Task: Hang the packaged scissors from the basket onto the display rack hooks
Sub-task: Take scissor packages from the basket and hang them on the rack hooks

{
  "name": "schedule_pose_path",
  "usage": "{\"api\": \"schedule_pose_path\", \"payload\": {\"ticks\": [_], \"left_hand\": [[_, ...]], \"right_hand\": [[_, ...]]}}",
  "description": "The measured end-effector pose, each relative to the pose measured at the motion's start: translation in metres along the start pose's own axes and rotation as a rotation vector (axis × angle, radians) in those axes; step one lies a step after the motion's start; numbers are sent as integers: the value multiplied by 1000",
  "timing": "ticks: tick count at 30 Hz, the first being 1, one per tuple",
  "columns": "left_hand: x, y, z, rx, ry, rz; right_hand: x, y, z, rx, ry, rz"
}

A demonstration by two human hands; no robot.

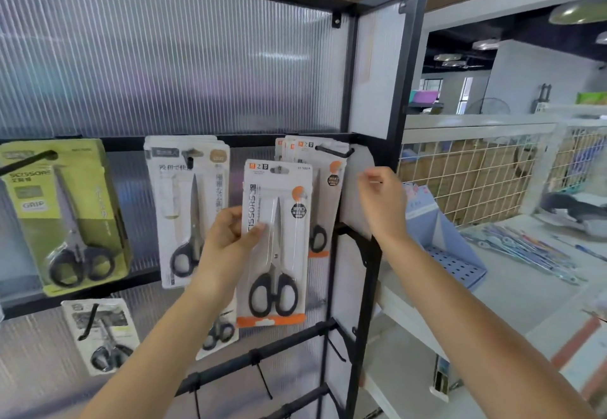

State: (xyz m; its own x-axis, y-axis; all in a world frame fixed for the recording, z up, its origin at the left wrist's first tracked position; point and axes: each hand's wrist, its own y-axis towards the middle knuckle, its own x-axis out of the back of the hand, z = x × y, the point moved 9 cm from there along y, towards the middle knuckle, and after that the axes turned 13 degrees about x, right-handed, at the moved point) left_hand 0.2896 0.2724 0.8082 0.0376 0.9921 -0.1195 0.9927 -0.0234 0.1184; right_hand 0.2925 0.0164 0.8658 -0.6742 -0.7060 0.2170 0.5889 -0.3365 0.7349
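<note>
My left hand (pixel 226 241) grips a white-and-orange pack of black-handled scissors (pixel 276 241) by its left edge, upright in front of the display rack. Just above and behind it, several matching packs (pixel 325 182) hang on a black hook (pixel 333 152) at the rack's right end. My right hand (pixel 381 198) is raised beside that hook, right of the hanging packs, fingers loosely curled and holding nothing. The basket is not in view.
Green scissor packs (pixel 62 211) hang on the left hook, and white packs (pixel 189 205) on the middle one. Lower bars carry a small pack (pixel 101 336) and bare hooks (pixel 262 379). The rack's black frame post (pixel 394 123) stands right; beyond it are a white shelf (pixel 410 353) and a wire bin (pixel 466 182).
</note>
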Motion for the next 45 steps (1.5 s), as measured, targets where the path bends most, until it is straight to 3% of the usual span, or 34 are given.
{"api": "schedule_pose_path", "payload": {"ticks": [3, 10, 19, 26, 29, 37, 45], "left_hand": [[-16, -3, -10, -58, 20, 41], [-64, -17, -21, -140, -9, 200], [-90, -11, 7, 15, 106, 350], [-83, 0, 14, 30, 191, 303], [-76, 14, 20, 23, 290, 208], [-61, 47, 14, -88, 603, -26], [-59, 56, 11, -162, 811, -92]], "right_hand": [[30, 0, 27, 148, 137, -149], [24, 3, 56, 186, 158, 203], [32, 24, 45, 83, 229, 178], [13, 33, 28, 15, 220, 213], [1, 35, 21, 3, 203, 228], [-29, 56, 19, 56, 56, 234], [-26, 55, 20, 128, 16, 150]]}}
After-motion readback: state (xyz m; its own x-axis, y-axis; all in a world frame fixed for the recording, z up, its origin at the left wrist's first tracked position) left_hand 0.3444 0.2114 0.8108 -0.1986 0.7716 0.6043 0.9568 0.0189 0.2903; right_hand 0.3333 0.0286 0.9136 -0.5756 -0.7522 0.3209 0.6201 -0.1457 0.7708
